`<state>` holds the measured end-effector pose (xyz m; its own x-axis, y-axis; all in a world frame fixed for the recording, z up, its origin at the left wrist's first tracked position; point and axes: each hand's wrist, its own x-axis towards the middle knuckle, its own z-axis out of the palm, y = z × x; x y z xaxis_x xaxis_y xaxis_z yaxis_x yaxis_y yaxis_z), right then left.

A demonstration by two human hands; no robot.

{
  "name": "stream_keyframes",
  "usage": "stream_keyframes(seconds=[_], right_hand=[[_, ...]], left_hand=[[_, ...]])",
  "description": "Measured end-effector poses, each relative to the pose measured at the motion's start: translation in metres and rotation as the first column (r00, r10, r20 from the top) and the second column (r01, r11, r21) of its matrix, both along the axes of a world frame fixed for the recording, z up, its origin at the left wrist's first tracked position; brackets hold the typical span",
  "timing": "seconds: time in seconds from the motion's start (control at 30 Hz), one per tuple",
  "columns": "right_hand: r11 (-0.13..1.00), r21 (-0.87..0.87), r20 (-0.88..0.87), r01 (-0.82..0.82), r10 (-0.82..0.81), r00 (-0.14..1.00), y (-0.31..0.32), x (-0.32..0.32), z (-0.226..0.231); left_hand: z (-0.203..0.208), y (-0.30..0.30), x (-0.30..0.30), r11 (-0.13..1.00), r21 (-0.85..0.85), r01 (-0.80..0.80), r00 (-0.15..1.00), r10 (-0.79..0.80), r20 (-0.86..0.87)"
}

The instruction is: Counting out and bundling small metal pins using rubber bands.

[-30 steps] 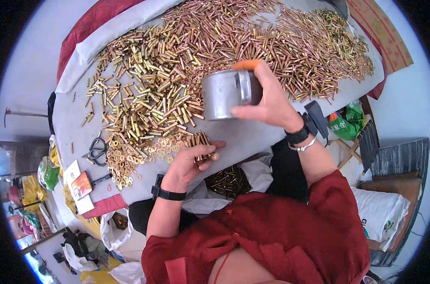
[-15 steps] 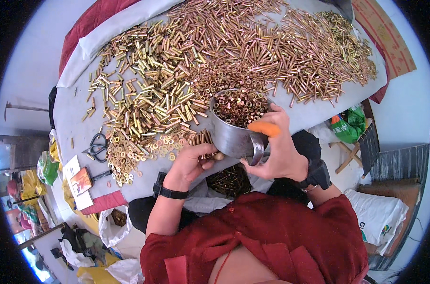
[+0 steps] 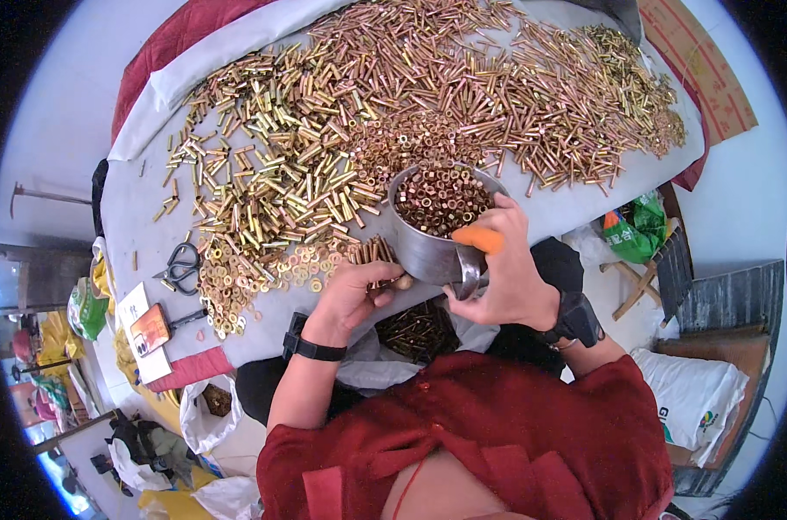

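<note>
My right hand [image 3: 513,276] grips a metal mug [image 3: 426,251] by its side and handle; an orange finger cot [image 3: 478,238] covers one finger. Small copper-coloured nuts [image 3: 444,199] fill the mug, which is held at the table's near edge. Left of the mug, my left hand [image 3: 352,293] is closed around a bundle of slim brass-coloured bolts or pins [image 3: 372,251] standing side by side. Just beyond the mug lies a heap of loose nuts [image 3: 402,143]. Flat washers [image 3: 228,286] are spread left of my left hand.
Metal sleeves [image 3: 280,186] cover the table's left middle, and long bolts [image 3: 532,104] its far and right parts. Scissors [image 3: 181,269] and a phone [image 3: 150,329] lie at the left edge. Below the near edge, a bag holds dark metal pieces [image 3: 417,334]. A folding stool [image 3: 645,277] stands at right.
Both hands keep their grips. The mug has shifted very slightly right and up in the picture; the whole view has also shifted a little.
</note>
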<state>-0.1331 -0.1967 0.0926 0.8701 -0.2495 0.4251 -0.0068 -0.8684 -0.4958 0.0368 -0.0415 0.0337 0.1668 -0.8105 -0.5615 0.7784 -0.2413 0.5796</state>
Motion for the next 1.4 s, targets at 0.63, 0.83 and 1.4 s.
stream_keyframes(seconds=[0.63,0.83,1.4], right_hand=[[0.998,-0.057,0.124,-0.006,0.013,0.992,-0.009,0.010,0.002],[0.998,-0.022,0.074,-0.066,0.067,0.995,-0.009,0.015,0.018],[0.996,-0.084,0.006,-0.001,0.002,1.000,-0.020,0.026,0.031]], left_hand=[[0.000,-0.002,0.001,1.000,0.015,-0.013,1.000,0.013,-0.015],[0.005,0.000,0.000,1.000,0.006,-0.002,1.000,0.002,-0.017],[0.001,-0.002,0.000,1.000,0.019,-0.006,1.000,0.006,0.010]])
